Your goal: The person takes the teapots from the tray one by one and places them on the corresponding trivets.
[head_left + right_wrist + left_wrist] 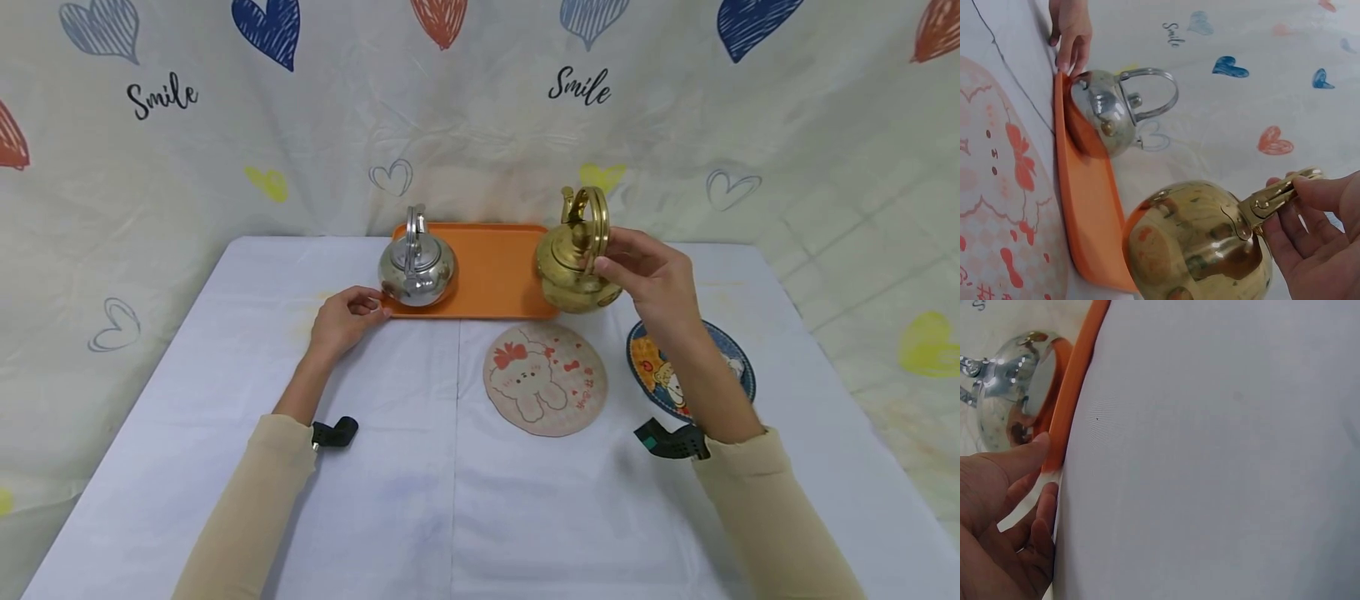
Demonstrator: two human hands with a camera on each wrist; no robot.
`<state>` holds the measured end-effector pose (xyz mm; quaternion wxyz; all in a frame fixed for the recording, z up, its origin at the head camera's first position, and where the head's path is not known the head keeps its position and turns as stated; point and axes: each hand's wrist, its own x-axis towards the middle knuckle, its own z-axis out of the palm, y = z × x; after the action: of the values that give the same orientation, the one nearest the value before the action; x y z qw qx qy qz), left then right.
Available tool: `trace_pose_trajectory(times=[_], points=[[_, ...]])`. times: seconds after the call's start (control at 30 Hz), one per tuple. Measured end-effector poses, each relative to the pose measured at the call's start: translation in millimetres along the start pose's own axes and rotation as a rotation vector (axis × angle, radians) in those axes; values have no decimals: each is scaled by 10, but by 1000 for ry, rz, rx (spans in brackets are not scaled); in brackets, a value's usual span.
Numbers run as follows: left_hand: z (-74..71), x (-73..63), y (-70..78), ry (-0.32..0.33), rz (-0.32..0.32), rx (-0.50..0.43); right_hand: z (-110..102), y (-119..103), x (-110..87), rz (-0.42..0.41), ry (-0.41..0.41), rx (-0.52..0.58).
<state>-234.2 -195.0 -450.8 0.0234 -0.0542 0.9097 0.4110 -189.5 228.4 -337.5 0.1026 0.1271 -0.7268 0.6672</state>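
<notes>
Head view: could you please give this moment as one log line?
right hand: grips gold kettle by handle; left hand: holds orange tray corner; silver kettle: on tray, left end; bunny mat: nearer than tray

the left hand (985, 512) holds the orange tray (1067, 400) at its end, beside a silver kettle (1007, 390).

Rectangular orange tray (491, 271) behind round beige mat (546, 379); round silver metal kettle (417, 271) on the tray's left end, round golden metal kettle (566, 271) at its right.
</notes>
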Motion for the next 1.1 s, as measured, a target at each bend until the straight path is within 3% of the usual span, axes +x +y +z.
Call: trace_pose_trajectory(times=[0.4, 1.1], points=[[4, 1, -2, 0, -3, -11, -85, 2, -54, 24, 19, -91], [4, 3, -6, -1, -6, 2, -227, 1, -130, 16, 15, 7]])
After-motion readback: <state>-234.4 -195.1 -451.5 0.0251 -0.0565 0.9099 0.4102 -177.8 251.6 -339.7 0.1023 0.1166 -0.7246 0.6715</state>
